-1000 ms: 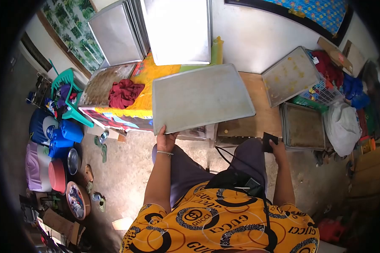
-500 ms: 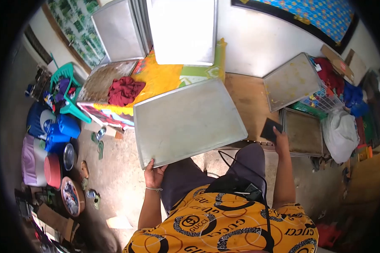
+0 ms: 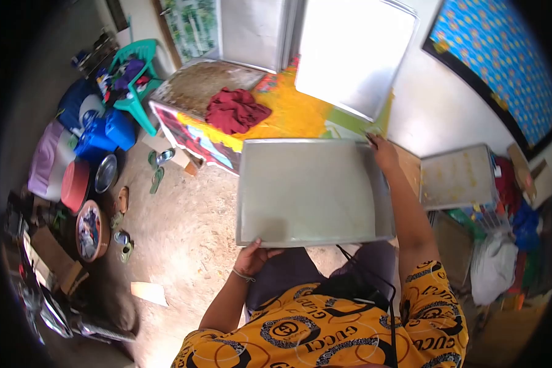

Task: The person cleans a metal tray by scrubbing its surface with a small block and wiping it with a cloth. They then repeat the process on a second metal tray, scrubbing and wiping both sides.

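Note:
My left hand point(image 3: 254, 257) grips the near edge of a shallow metal baking tray point(image 3: 310, 190), thumb on the rim and fingers underneath. The tray is held above my lap, its inner face towards me. Reaching over the tray's far right corner, my right hand point(image 3: 383, 153) is closed, with a thin dark edge showing at its fingertips. This appears to be the dark flat square piece, seen nearly edge-on. Past the tray, a crumpled maroon cloth point(image 3: 236, 110) lies on the yellow-covered table point(image 3: 300, 107).
A bright metal tray point(image 3: 352, 55) leans upright at the back, beside more standing trays point(image 3: 251, 37). On the right are a stained tray point(image 3: 457, 176) and a white sack point(image 3: 494, 268). To the left stand a green chair point(image 3: 142, 86), blue containers point(image 3: 101, 135) and basins point(image 3: 75, 186).
My right hand has moved from beside the tray up to its far right corner. The tray has turned straighter towards me and shifted right in view. The camera view has swung left.

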Motion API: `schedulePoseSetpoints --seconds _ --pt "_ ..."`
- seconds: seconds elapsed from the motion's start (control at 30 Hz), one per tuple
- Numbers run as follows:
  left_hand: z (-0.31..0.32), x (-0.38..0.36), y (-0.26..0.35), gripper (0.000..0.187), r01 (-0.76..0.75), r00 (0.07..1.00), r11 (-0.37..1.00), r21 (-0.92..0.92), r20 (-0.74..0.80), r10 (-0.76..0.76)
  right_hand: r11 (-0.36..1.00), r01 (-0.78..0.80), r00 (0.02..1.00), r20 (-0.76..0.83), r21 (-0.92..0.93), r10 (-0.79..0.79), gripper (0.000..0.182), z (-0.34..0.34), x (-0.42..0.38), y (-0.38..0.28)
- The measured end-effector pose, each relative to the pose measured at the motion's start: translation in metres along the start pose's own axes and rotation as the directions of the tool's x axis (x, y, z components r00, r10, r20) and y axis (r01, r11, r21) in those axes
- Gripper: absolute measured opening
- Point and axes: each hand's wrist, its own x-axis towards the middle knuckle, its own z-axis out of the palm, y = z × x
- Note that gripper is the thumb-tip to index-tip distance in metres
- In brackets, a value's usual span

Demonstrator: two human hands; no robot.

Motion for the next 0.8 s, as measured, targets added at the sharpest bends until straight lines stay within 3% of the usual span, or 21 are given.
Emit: schedulePoseSetpoints --seconds 0.17,0.27,0.37,0.43,0.5,0.57,0.63,0.73,0.8 --pt "-0.004 0.007 0.005 0.057 0.023 0.999 0.993 -0.116 0.031 -0.02 0.974 0.011 0.95 0.307 -0.227 0.06 0.036 0.042 0.052 -0.043" --pt "-0.005 0.01 0.009 0.055 0.03 0.999 0.986 -0.162 0.025 -0.026 0.988 0.08 0.943 0.33 -0.129 -0.033 0.049 0.076 0.086 -0.064" --pt "-0.008 0.017 0.013 0.055 0.033 0.999 0.99 -0.138 0.005 -0.032 0.923 -0.023 0.957 0.258 -0.385 0.132 0.066 0.089 0.11 -0.128" --pt "-0.009 0.02 0.015 0.055 0.032 0.999 0.993 -0.115 -0.019 -0.035 0.926 0.198 0.926 0.37 -0.322 -0.069 0.08 0.123 0.147 -0.147" --pt "-0.01 0.021 0.016 0.055 0.032 0.998 0.995 -0.095 -0.05 -0.037 0.919 0.282 0.877 0.461 -0.274 -0.132 0.083 0.11 0.143 -0.228" --pt "-0.015 0.023 0.015 0.055 0.056 0.996 0.995 -0.079 -0.067 -0.061 0.942 0.322 0.867 0.371 0.09 -0.332 0.09 0.103 0.131 -0.297" --pt "-0.019 0.026 0.015 0.053 0.054 0.994 0.998 -0.042 -0.092 -0.058 0.894 0.359 0.853 0.295 0.267 -0.43 0.097 0.122 0.129 -0.337" --pt "-0.016 0.021 0.015 0.049 0.055 0.987 0.994 0.093 -0.155 -0.04 0.924 0.338 0.857 0.348 0.178 -0.38 0.078 0.147 0.121 -0.357" --pt "-0.009 0.015 0.023 0.048 0.092 0.978 0.961 0.262 -0.206 -0.038 0.906 0.256 0.897 0.267 0.338 -0.353 0.064 0.159 0.13 -0.356"
